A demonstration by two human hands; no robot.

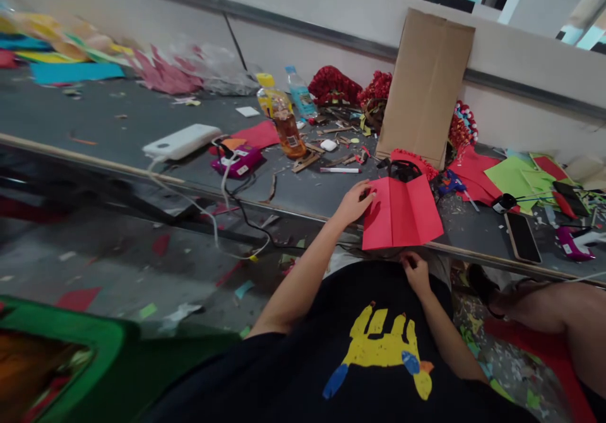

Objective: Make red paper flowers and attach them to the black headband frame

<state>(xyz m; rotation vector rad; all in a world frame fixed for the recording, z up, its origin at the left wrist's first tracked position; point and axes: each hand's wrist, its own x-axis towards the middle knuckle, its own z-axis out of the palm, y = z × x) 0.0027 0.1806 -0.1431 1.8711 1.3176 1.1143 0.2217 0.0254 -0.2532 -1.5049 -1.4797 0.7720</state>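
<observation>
A folded red paper sheet [402, 213] lies on the grey worktable [118, 120], its near edge hanging over the table's front rim. My left hand [356, 201] pinches the sheet's upper left corner. My right hand [416, 269] is closed on the sheet's lower edge, just below the rim and in front of my black shirt. Black-handled scissors [402, 169] lie right behind the sheet.
A brown cardboard piece [426, 85] leans on the wall behind. Two bottles [286, 120], a white power bank [182, 141], a magenta device [239, 159], a pen [339, 170], a phone [522, 237] and coloured paper scraps litter the table. A green bin [61, 360] stands lower left. Another person's leg [553, 312] is at right.
</observation>
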